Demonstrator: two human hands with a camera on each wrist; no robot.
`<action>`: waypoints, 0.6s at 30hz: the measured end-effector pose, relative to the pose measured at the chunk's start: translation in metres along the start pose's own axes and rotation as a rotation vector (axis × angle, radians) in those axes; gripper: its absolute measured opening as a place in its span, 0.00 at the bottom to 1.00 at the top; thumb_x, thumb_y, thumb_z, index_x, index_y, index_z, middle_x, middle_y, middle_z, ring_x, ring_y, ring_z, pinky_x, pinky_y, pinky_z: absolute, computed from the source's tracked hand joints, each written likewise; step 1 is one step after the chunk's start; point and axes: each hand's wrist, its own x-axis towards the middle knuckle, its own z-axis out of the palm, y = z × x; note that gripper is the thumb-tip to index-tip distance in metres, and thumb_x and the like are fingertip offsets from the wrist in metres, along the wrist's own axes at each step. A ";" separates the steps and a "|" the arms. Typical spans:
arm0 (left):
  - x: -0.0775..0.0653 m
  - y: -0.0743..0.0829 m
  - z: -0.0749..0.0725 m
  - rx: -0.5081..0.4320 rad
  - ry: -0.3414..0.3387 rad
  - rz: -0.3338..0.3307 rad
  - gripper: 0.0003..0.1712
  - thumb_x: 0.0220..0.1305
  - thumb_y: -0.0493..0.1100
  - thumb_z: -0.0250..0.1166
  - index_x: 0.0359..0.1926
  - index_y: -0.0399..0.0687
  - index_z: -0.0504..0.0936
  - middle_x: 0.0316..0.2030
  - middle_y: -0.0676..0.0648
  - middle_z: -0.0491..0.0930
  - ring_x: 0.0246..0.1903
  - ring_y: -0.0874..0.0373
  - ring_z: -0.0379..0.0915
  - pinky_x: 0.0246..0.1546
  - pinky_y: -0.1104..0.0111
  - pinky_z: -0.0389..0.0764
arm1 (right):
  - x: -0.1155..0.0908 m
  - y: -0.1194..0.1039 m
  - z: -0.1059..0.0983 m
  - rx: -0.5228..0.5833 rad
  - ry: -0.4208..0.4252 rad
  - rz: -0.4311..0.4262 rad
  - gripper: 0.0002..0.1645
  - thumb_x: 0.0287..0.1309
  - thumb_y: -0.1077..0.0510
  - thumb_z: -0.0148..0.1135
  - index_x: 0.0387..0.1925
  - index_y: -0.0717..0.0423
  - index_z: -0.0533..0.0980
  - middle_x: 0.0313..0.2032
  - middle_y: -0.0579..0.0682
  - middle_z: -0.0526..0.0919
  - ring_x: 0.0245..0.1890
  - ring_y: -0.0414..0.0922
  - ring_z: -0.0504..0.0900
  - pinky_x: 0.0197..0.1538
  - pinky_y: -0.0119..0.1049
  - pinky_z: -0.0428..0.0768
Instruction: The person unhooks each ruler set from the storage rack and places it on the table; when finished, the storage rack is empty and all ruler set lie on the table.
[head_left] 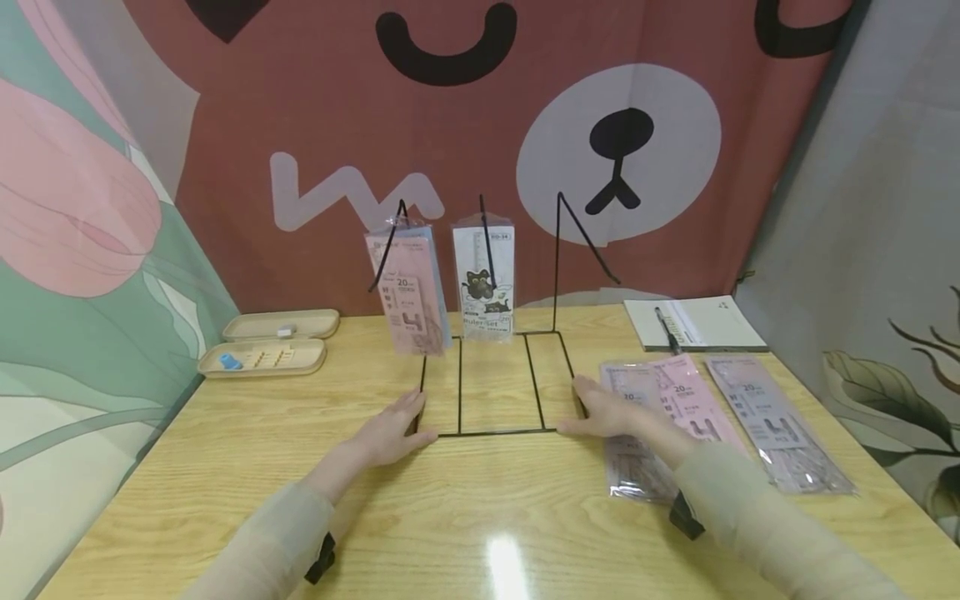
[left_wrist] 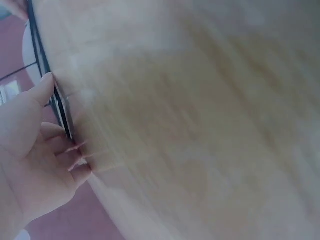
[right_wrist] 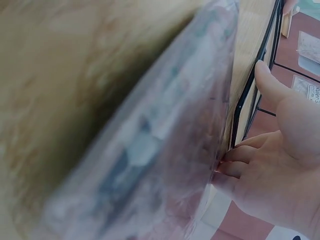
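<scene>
A black wire display rack stands on the table, with three upright hooks at its back. My left hand holds the rack's left front corner, thumb along the front bar and fingers at the side bar. At the right front corner my right hand grips it the same way; the right wrist view shows the thumb against the black bar. Pink and blue bagged packets hang on the left hook. The middle hook carries a clear-bagged ruler set with black cats on it. Nothing hangs on the right hook.
Bagged packets, grey, pink and another grey one, lie at the right, the first under my right forearm. Behind them are a notepad and a pen. An open beige pencil case lies back left.
</scene>
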 end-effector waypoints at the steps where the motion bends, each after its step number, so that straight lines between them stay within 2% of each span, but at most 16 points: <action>1: 0.000 -0.001 -0.001 -0.036 0.004 -0.002 0.42 0.68 0.53 0.55 0.71 0.32 0.50 0.71 0.33 0.48 0.71 0.38 0.45 0.69 0.47 0.54 | 0.000 0.000 0.000 -0.003 0.000 0.001 0.58 0.58 0.40 0.60 0.68 0.78 0.43 0.68 0.76 0.45 0.70 0.68 0.46 0.72 0.57 0.48; 3: 0.001 -0.004 -0.005 -0.124 0.029 -0.011 0.41 0.68 0.51 0.56 0.71 0.32 0.51 0.70 0.32 0.51 0.70 0.38 0.48 0.68 0.46 0.56 | 0.000 0.000 0.000 -0.009 0.000 0.005 0.58 0.58 0.41 0.60 0.68 0.78 0.43 0.68 0.76 0.46 0.70 0.68 0.46 0.72 0.57 0.48; 4: 0.002 -0.006 -0.007 -0.152 0.063 -0.011 0.39 0.68 0.50 0.56 0.70 0.32 0.53 0.69 0.32 0.54 0.69 0.37 0.51 0.67 0.46 0.58 | 0.000 0.000 -0.001 -0.011 0.000 0.005 0.58 0.58 0.41 0.60 0.68 0.78 0.43 0.68 0.76 0.46 0.70 0.68 0.46 0.72 0.57 0.48; 6: 0.003 -0.009 -0.014 -0.196 0.167 -0.006 0.35 0.68 0.46 0.56 0.68 0.32 0.58 0.66 0.32 0.62 0.66 0.36 0.58 0.65 0.45 0.62 | 0.000 0.000 -0.001 -0.018 0.002 0.005 0.58 0.58 0.41 0.60 0.67 0.78 0.44 0.68 0.76 0.46 0.70 0.68 0.46 0.72 0.57 0.49; 9: 0.005 -0.012 -0.028 -0.262 0.369 -0.015 0.27 0.68 0.42 0.56 0.62 0.30 0.65 0.58 0.30 0.70 0.59 0.35 0.66 0.60 0.44 0.68 | 0.002 -0.002 -0.001 -0.020 -0.001 0.006 0.58 0.58 0.41 0.60 0.67 0.78 0.44 0.68 0.76 0.46 0.70 0.68 0.46 0.72 0.57 0.48; 12: 0.007 -0.013 -0.046 -0.370 0.516 -0.033 0.23 0.68 0.39 0.56 0.59 0.29 0.67 0.56 0.29 0.71 0.57 0.33 0.67 0.59 0.44 0.70 | 0.002 -0.002 -0.001 -0.026 -0.013 0.019 0.58 0.59 0.40 0.59 0.68 0.78 0.43 0.68 0.75 0.45 0.70 0.67 0.45 0.72 0.56 0.47; 15: 0.011 -0.013 -0.060 -0.465 0.565 -0.069 0.25 0.69 0.41 0.55 0.61 0.29 0.65 0.59 0.29 0.69 0.60 0.34 0.66 0.60 0.47 0.70 | 0.002 -0.001 -0.001 -0.032 -0.022 0.023 0.59 0.59 0.39 0.59 0.68 0.78 0.42 0.69 0.75 0.44 0.70 0.67 0.44 0.72 0.56 0.47; 18: 0.018 -0.013 -0.069 -0.503 0.558 -0.117 0.28 0.69 0.43 0.55 0.64 0.31 0.62 0.62 0.31 0.67 0.62 0.35 0.64 0.62 0.50 0.69 | 0.002 -0.001 -0.001 -0.033 -0.024 0.024 0.59 0.58 0.39 0.59 0.68 0.78 0.42 0.69 0.75 0.44 0.70 0.67 0.44 0.72 0.56 0.47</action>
